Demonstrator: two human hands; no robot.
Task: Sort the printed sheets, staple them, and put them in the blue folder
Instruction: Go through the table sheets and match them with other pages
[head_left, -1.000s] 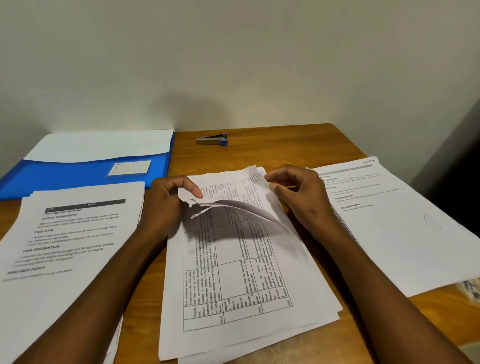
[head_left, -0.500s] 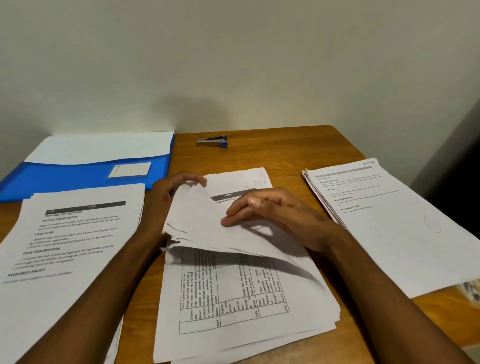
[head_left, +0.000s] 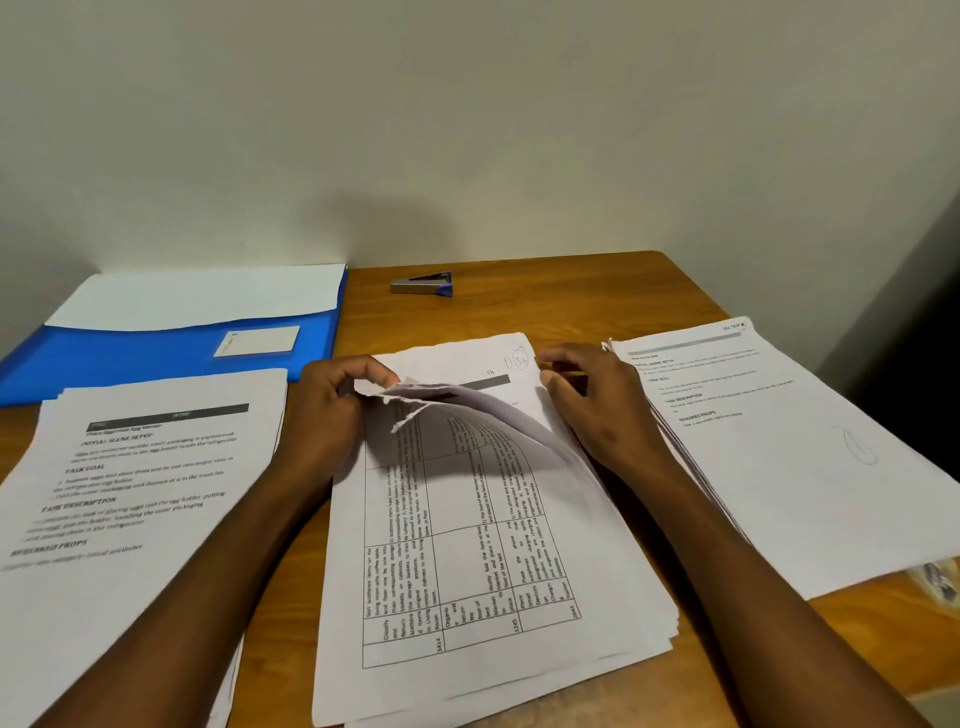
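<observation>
Body check from my head cam: both my forearms are in view and bare from the bottom edge of the frame up to the wrists, no sleeves, cuffs or gloves anywhere. My left hand (head_left: 332, 410) has no ring, watch or band on the parts I can see. Same for my right hand (head_left: 597, 400) (its wrist is plain too). Nails look short and unpainted where visible. No markings.

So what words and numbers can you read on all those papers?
Left stack: "TASK GOAL", "TASK DESCRIPTION", "REQUIRED PROPS"; smaller lines blurred.
Middle stack, table sheet: "3414", "1245"; cell text too small.
Lifted sheet's top corner: handwritten "54", circled.
Right stack: "TASK DESCRIPTION"; rest blurred.
Folder label: unreadable.
</observation>
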